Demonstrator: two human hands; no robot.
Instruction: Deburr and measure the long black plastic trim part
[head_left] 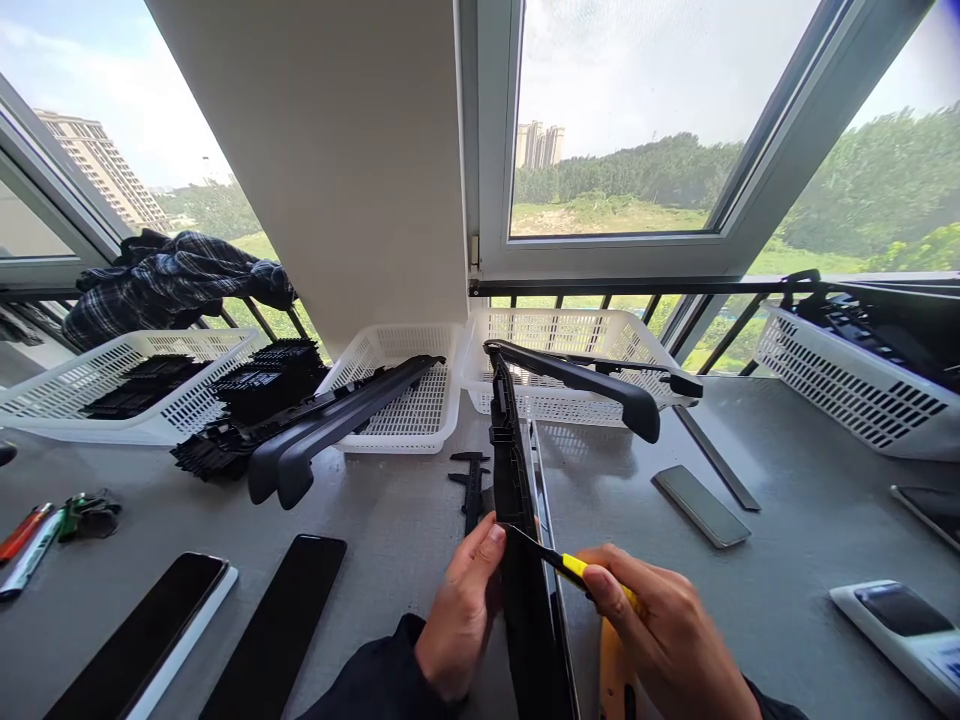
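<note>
My left hand (466,612) is closed round the left edge of a long black plastic trim piece (517,590), which stands lengthwise in front of me with its ribbed inner side showing. In my right hand (660,625) is a yellow and black utility knife (576,568). Its dark tip touches the trim piece's edge, close to my left thumb. Behind my left hand lies a black caliper (471,488), partly hidden. Under my right hand an orange-yellow tool handle (615,675) shows on the table.
White baskets (397,440) line the back, some holding black plastic parts (360,410). More trim pieces (585,378) rest across the middle-right basket. Two dark phone-like slabs (281,620) lie left; a grey block (701,507), a metal ruler (716,460) and a white device (900,625) lie right.
</note>
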